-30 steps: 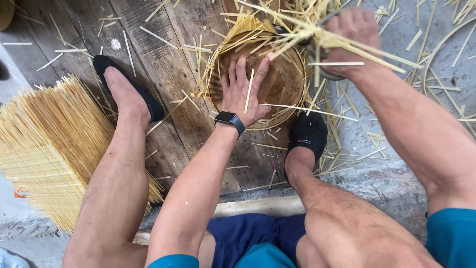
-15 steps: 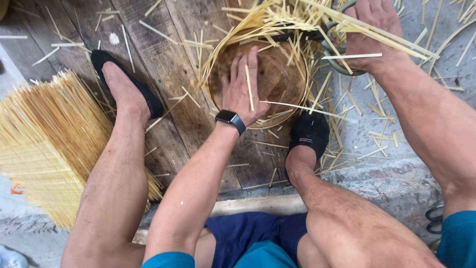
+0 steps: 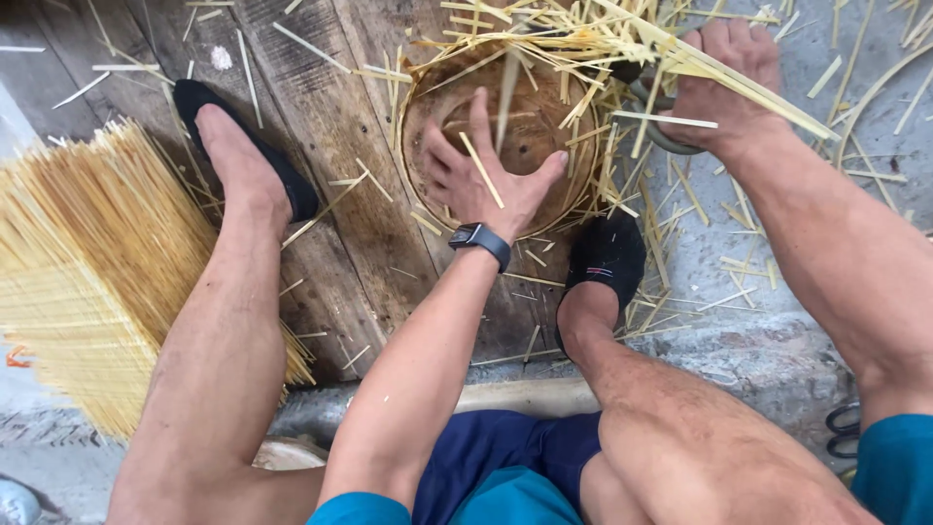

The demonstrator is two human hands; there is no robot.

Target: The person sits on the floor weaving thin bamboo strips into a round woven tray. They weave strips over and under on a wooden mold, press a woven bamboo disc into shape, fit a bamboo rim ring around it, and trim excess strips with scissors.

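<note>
We're looking down in soft, even daylight with only faint shadows under the legs, no glare, the strips blurring with motion at the top centre of the frame, and wide-angle stretching pulling at the lower corners.

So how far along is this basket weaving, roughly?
The round woven base and a low wall look done. In hand: the left hand presses flat inside the basket, while the right hand grips loose strips at the rim, with what looks like a tool handle. Left: many strip ends stick out unwoven, and a big bundle of strips lies unused.
</note>
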